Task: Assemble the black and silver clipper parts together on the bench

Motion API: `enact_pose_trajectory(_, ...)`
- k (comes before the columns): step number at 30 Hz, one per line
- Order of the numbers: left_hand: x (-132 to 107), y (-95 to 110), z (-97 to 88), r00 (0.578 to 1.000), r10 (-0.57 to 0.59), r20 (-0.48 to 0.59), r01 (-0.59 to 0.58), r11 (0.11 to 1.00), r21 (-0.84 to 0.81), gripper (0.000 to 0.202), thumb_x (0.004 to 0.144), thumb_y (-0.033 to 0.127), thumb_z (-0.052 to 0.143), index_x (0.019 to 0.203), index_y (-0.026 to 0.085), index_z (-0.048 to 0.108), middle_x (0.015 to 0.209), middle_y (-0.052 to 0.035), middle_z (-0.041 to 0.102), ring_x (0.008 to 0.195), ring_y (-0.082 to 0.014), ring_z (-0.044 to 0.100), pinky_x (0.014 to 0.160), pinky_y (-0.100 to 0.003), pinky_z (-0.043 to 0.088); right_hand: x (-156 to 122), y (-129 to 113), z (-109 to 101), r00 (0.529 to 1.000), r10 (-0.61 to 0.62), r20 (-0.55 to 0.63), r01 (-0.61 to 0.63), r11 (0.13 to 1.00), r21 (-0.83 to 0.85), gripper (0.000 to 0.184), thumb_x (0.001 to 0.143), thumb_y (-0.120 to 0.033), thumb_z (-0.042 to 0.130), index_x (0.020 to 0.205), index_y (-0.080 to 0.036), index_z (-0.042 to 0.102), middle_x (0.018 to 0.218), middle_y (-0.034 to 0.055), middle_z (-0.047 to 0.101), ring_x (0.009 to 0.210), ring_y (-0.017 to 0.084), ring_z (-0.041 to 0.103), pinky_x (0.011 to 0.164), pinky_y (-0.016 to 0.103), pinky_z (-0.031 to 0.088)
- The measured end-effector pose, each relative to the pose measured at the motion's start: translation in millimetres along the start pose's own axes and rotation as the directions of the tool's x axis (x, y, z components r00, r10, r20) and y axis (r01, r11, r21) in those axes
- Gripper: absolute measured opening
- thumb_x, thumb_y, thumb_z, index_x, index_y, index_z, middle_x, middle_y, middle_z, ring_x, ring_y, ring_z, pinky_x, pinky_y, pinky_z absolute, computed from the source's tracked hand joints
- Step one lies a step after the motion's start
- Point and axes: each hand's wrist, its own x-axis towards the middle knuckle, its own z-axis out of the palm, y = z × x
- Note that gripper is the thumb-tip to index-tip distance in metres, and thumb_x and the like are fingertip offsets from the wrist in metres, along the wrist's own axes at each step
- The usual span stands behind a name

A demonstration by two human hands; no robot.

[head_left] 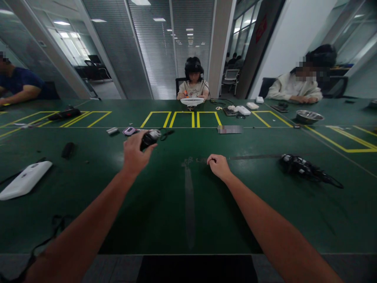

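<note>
My left hand (136, 154) is raised over the left middle of the green table (165, 188). Its thumb and fingers grip a small rounded black object (150, 138) with a silvery end, whose exact kind I cannot make out. Just behind it lie a pink-and-white item (129, 131) and a thin black looped cord (167, 134), which may or may not join the held object. My right hand (218, 166) rests at the middle of the table with its fingers curled into a loose fist; nothing shows in it.
At left lie a white flat device (26, 181) and a black case (68, 150). A bundle of black cables (303, 168) sits at right, a metal bowl (309, 116) farther back. Yellow tape outlines (182, 113) mark the far side, where a person (193, 84) holds a white fan-like item (192, 101).
</note>
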Motion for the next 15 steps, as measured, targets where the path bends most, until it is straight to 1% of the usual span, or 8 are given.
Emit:
enact_pose_trajectory(3,-7,41,29.7,0.983,0.095,0.158,-0.081,0.993,-0.09,0.05,0.086,0.042,0.062,0.129,0.02,0.05,0.124,-0.0121,0.06,0.115,-0.0303,0.053,0.1,-0.046,0.033,0,1,0,1.0,0.0,-0.007,0.0,1.0,-0.007,0.026,0.072,-0.009,0.043,0.061,-0.017,0.065,0.057,-0.0015,0.059,0.051,0.011,0.049,0.055,0.022,0.034)
enact_pose_trajectory(4,-10,51,38.8,0.974,0.116,0.196,-0.093,0.988,-0.121,0.05,0.087,0.042,0.061,0.13,0.02,0.05,0.124,-0.0122,0.06,0.115,-0.0299,0.053,0.1,-0.045,0.033,0,1,0,1.0,0.002,-0.013,-0.002,1.0,-0.012,0.026,0.072,-0.009,0.043,0.061,-0.018,0.065,0.056,-0.0017,0.058,0.051,0.011,0.048,0.055,0.022,0.033)
enact_pose_trajectory(6,-18,65,53.6,0.949,0.162,0.271,-0.117,0.977,-0.176,0.05,0.088,0.042,0.06,0.131,0.019,0.049,0.124,-0.0121,0.06,0.115,-0.0289,0.053,0.099,-0.045,0.033,1,2,1,1.0,0.003,-0.023,-0.003,1.0,-0.021,0.026,0.072,-0.01,0.044,0.062,-0.018,0.066,0.055,-0.0017,0.058,0.051,0.011,0.048,0.055,0.022,0.033)
enact_pose_trajectory(8,-27,71,62.5,0.905,0.232,0.355,-0.16,0.962,-0.221,0.05,0.088,0.041,0.06,0.131,0.019,0.049,0.125,-0.0118,0.06,0.115,-0.0285,0.052,0.1,-0.045,0.033,2,4,2,0.999,-0.001,-0.033,0.0,1.0,-0.025,0.025,0.072,-0.01,0.044,0.062,-0.018,0.067,0.056,-0.0016,0.058,0.052,0.011,0.049,0.056,0.023,0.033)
enact_pose_trajectory(11,-36,70,64.9,0.827,0.33,0.455,-0.222,0.936,-0.274,0.049,0.088,0.04,0.061,0.131,0.021,0.05,0.124,-0.011,0.06,0.115,-0.0281,0.052,0.1,-0.046,0.033,3,7,4,0.999,-0.014,-0.037,0.012,0.999,-0.029,0.025,0.072,-0.009,0.045,0.062,-0.018,0.066,0.057,-0.0014,0.058,0.055,0.012,0.05,0.058,0.023,0.034)
enact_pose_trajectory(12,-38,69,63.9,0.814,0.34,0.47,-0.225,0.932,-0.284,0.049,0.088,0.04,0.061,0.131,0.021,0.05,0.124,-0.0108,0.06,0.115,-0.0279,0.052,0.1,-0.046,0.033,3,8,4,0.999,-0.017,-0.035,0.016,0.999,-0.031,0.025,0.072,-0.009,0.045,0.062,-0.018,0.066,0.057,-0.0014,0.058,0.055,0.012,0.05,0.058,0.023,0.034)
enact_pose_trajectory(13,-40,67,62.5,0.811,0.339,0.477,-0.22,0.932,-0.289,0.049,0.088,0.04,0.061,0.131,0.021,0.05,0.125,-0.0106,0.06,0.115,-0.0277,0.052,0.1,-0.046,0.033,3,8,5,0.999,-0.023,-0.036,0.022,0.999,-0.033,0.024,0.072,-0.009,0.045,0.062,-0.018,0.066,0.057,-0.0014,0.058,0.056,0.012,0.05,0.058,0.023,0.035)
enact_pose_trajectory(15,-42,65,60.0,0.819,0.316,0.478,-0.191,0.937,-0.292,0.048,0.089,0.041,0.06,0.131,0.021,0.049,0.125,-0.0105,0.059,0.116,-0.0276,0.051,0.1,-0.045,0.034,3,7,5,0.997,-0.052,-0.061,0.05,0.998,-0.032,0.023,0.073,-0.01,0.046,0.066,-0.018,0.066,0.063,-0.0008,0.059,0.059,0.012,0.051,0.06,0.023,0.037)
